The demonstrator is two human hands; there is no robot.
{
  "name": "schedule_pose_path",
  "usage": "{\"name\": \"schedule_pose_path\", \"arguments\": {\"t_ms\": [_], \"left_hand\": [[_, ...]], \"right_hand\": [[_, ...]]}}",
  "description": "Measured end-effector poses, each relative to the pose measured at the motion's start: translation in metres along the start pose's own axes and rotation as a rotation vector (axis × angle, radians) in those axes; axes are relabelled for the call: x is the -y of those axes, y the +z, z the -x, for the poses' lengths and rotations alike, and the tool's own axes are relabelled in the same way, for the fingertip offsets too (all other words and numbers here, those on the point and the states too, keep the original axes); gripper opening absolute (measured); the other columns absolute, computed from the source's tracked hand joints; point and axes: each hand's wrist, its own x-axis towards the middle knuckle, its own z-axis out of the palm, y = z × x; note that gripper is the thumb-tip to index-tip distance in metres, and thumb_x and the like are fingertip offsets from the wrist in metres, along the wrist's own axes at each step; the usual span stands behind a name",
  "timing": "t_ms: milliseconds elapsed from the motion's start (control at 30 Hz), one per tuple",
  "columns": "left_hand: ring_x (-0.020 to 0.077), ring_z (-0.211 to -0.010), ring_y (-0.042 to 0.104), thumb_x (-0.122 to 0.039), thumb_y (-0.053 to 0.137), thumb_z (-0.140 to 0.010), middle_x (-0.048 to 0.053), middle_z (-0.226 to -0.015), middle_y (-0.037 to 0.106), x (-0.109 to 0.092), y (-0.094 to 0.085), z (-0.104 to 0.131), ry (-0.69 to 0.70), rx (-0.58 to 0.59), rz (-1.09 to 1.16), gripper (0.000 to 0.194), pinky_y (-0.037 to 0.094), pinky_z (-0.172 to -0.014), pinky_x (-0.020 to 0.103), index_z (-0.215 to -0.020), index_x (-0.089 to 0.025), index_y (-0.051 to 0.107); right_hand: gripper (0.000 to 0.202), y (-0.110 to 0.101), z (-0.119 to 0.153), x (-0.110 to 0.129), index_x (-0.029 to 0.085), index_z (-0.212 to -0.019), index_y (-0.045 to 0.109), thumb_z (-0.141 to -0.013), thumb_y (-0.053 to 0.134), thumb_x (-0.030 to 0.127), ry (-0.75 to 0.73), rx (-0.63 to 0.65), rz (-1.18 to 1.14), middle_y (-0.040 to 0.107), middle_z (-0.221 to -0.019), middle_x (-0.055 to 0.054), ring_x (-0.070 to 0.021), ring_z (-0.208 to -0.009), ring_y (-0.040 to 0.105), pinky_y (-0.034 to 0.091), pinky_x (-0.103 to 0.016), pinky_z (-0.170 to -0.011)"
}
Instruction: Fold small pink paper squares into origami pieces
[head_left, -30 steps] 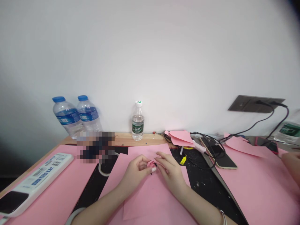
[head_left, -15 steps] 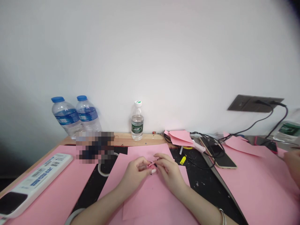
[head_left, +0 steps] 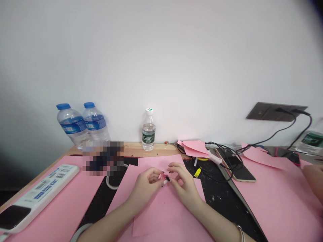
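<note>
My left hand (head_left: 148,184) is closed in a pinch on a small folded piece of pink paper (head_left: 163,176), above the middle of the desk. Facing it from the right is my right hand (head_left: 183,183). Its thumb tip is at the edge of the folded piece, and its forefinger is raised with a gap to the thumb. Fingertips hide part of the small piece, so its exact shape does not show. Both hands are over large pink paper sheets (head_left: 161,215) lying on a black mat (head_left: 219,201).
Two blue-capped bottles (head_left: 94,122) and a smaller water bottle (head_left: 148,132) stand by the wall. A white boxed device (head_left: 40,198) lies left. Right are cables, pink scraps (head_left: 194,148), a glue gun (head_left: 215,157) and a phone (head_left: 238,168). Another person's hand (head_left: 314,178) shows at the right edge.
My right forefinger has lifted away from the thumb and the folded paper, opening a gap. My left hand keeps its pinch, and the view has shifted slightly.
</note>
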Motion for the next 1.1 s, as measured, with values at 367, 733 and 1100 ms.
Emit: {"name": "schedule_pose_path", "arguments": {"t_ms": [367, 733, 1100], "left_hand": [[0.0196, -0.079, 0.062, -0.014, 0.065, -0.069, 0.004, -0.084, 0.066, 0.000, 0.004, 0.003, 0.006, 0.037, -0.068, 0.018, 0.048, -0.068, 0.029, -0.086, -0.017, 0.063], [0.0163, -0.077, 0.062, -0.018, 0.069, -0.070, -0.001, -0.075, 0.065, -0.003, 0.008, 0.003, -0.043, 0.117, 0.091, 0.015, 0.046, -0.072, 0.028, -0.079, -0.018, 0.057], [0.0179, -0.074, 0.065, -0.015, 0.068, -0.069, -0.001, -0.070, 0.068, -0.012, 0.012, 0.008, -0.028, 0.108, 0.060, 0.017, 0.048, -0.069, 0.028, -0.068, -0.019, 0.052]], "right_hand": [[0.012, 0.005, -0.001, -0.001, 0.020, -0.072, 0.068, -0.074, 0.062, 0.010, 0.156, 0.015, -0.160, 0.058, -0.102, -0.007, -0.0181, -0.083, 0.059, 0.044, -0.023, -0.054], [0.017, 0.003, -0.005, 0.003, 0.020, -0.061, 0.066, -0.076, 0.067, 0.029, 0.256, -0.008, -0.389, 0.060, -0.078, -0.007, -0.0242, -0.101, 0.053, 0.046, -0.030, -0.076], [0.028, 0.006, -0.003, 0.002, 0.018, -0.061, 0.061, -0.073, 0.069, 0.042, 0.391, -0.021, -0.507, 0.057, -0.095, -0.008, -0.0222, -0.087, 0.057, 0.045, -0.027, -0.060]]}}
